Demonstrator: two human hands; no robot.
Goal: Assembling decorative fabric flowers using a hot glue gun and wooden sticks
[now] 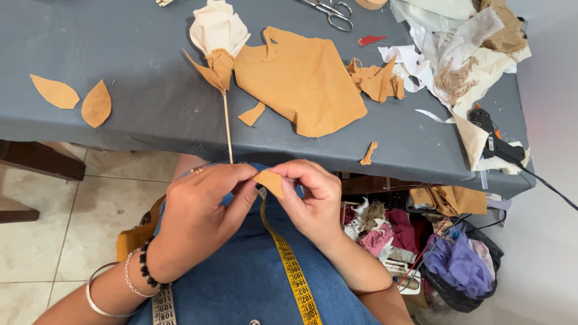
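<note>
Both my hands meet over my lap, just below the table edge. My left hand (201, 207) and my right hand (313, 195) pinch a small tan fabric piece (269, 180) between their fingertips. A yellow measuring tape (292, 271) hangs down over my blue clothing. On the table above lies a cream fabric flower (218, 33) with tan sepals on a thin wooden stick (227, 129), which reaches the table's front edge. A large tan fabric sheet (301, 81) lies beside the flower.
Two tan leaf-shaped cutouts (75, 99) lie at the left of the grey table (132, 72). Scissors (331, 12) rest at the back, fabric scraps (457, 54) pile at the right, and a black glue gun (497, 141) sits near the right edge. A bag of fabric remnants (457, 265) stands on the floor.
</note>
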